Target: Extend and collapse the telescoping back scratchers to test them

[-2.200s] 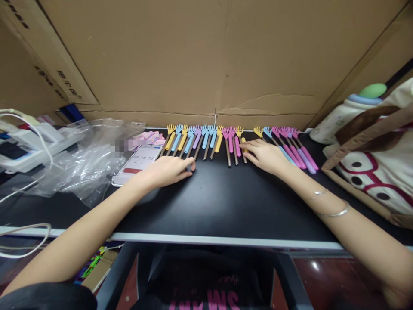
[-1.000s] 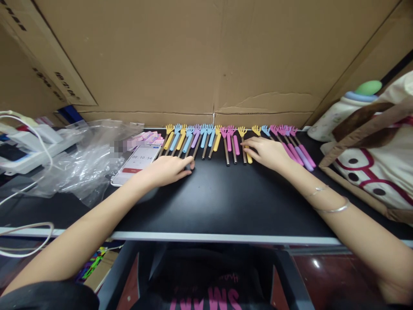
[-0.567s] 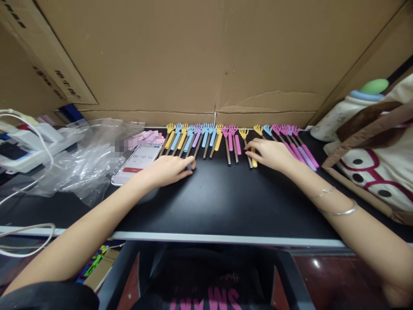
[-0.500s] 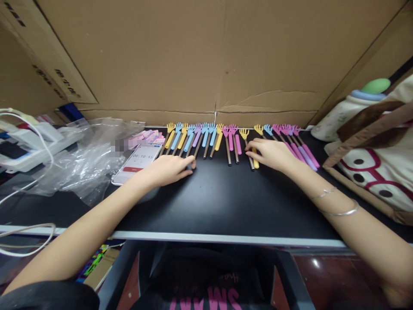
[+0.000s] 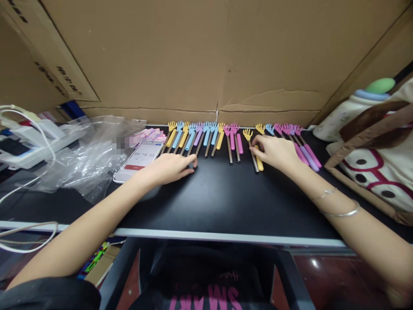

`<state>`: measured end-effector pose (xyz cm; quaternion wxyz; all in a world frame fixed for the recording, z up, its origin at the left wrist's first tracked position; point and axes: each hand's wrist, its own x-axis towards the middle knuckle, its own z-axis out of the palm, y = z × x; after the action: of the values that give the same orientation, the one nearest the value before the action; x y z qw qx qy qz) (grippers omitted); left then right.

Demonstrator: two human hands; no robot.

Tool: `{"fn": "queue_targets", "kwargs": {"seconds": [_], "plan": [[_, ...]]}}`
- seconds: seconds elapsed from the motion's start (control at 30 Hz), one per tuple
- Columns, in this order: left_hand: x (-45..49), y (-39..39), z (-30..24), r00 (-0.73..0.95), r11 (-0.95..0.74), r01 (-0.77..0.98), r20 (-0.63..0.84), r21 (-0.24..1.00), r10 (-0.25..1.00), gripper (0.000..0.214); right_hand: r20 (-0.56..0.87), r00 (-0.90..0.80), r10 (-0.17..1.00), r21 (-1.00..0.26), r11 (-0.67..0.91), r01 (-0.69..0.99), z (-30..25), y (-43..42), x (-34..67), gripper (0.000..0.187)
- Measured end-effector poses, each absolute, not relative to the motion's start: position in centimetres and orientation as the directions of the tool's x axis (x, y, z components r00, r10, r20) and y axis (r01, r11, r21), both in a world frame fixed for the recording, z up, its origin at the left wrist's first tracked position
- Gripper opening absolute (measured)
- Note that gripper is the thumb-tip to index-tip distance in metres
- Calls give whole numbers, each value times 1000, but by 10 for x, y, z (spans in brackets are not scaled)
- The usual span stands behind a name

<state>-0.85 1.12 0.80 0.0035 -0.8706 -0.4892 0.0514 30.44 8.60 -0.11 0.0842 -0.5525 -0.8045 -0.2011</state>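
Note:
Several small back scratchers lie in a row along the back of the black table, with claw heads in yellow, blue, purple and pink, metal rods and coloured handles. My right hand has its fingers bent around the upper part of a yellow back scratcher, whose claw points to the wall. My left hand lies low by the lower ends of the left-hand scratchers, thumb and forefinger apart. Those fingers partly cover a few rods. Nearest its forefinger is a purple back scratcher. Two pink back scratchers lie between my hands.
Left of my left hand are a phone showing a timer, pink packets, a crumpled clear plastic bag and a white power strip with cables. On the right stand a bottle and a cloth bag. Cardboard walls the back.
My right hand has shifted slightly right, and the yellow back scratcher has moved a little right and nearer to me. My left hand stays nearly where it was.

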Motion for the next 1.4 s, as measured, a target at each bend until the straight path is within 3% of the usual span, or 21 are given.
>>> {"fn": "queue_targets", "kwargs": {"seconds": [0.13, 0.37, 0.97, 1.2, 1.3, 1.4], "plan": [[-8, 11, 7, 514, -519, 852, -80, -74, 854, 23, 259, -311, 915, 265, 242, 933, -2, 87, 304, 35], [-9, 12, 6, 506, -511, 858, -79, -61, 859, 23, 208, -288, 935, 301, 219, 928, 0, 84, 301, 31], [-6, 10, 5, 572, -571, 820, 18, -40, 820, 13, 25, -184, 983, 213, 175, 961, 11, 84, 309, 38], [-4, 8, 5, 605, -601, 796, 64, -66, 794, 19, 36, -225, 974, 191, 214, 958, 9, 87, 313, 31], [-4, 5, 6, 624, -620, 781, 71, -70, 778, 18, 77, -239, 968, 131, 228, 965, 12, 89, 319, 27], [1, -2, 13, 651, -649, 758, 102, -56, 752, 16, 48, -266, 963, -113, 270, 956, 17, 93, 326, 25]]}}
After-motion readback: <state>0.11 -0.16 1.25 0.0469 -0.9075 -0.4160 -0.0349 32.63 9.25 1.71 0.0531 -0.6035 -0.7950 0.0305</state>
